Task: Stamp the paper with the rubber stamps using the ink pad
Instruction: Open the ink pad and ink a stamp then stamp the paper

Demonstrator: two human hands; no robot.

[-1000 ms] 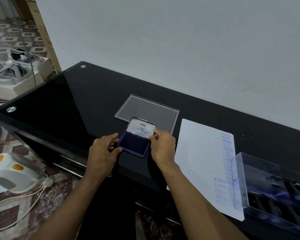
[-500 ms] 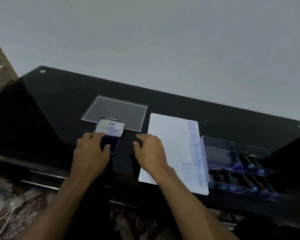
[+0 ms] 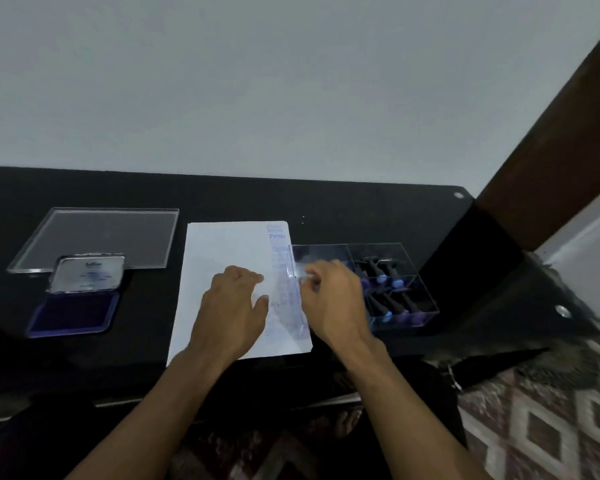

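On the black glass desk [image 3: 361,209], from my remote seat, I log the following. Item: ink pad [image 3: 70,313], lid tipped open, violet face bare, at the near left and well apart from both hands. Item: clear flat lid [image 3: 94,237] lying behind it. Item: paper [image 3: 222,247], mid-desk, a column of blue imprints already down its right margin. Item: clear stamp box [image 3: 395,285] just beside the paper's right edge, its wall overlapping that margin, rubber stamps [image 3: 392,299] lying in its compartments. Item: left hand [image 3: 229,306], fingers loosely curled and resting on the sheet, gripping nothing I can see. Item: right hand [image 3: 333,299] at the box's near left wall, fingers curled toward it (whether they have pinched the wall or merely touch it I cannot tell; the view is blurred there). Risks, as I judge them: if the right hand pulls at the box, the wall lying over the paper may drag or crease the sheet unless the left hand pins it flat; a light box on slick glass could skid or tip and spill the stamps; the uncovered pad sits near the front edge, where a passing sleeve or forearm could pick up ink and smear the clean area of the page
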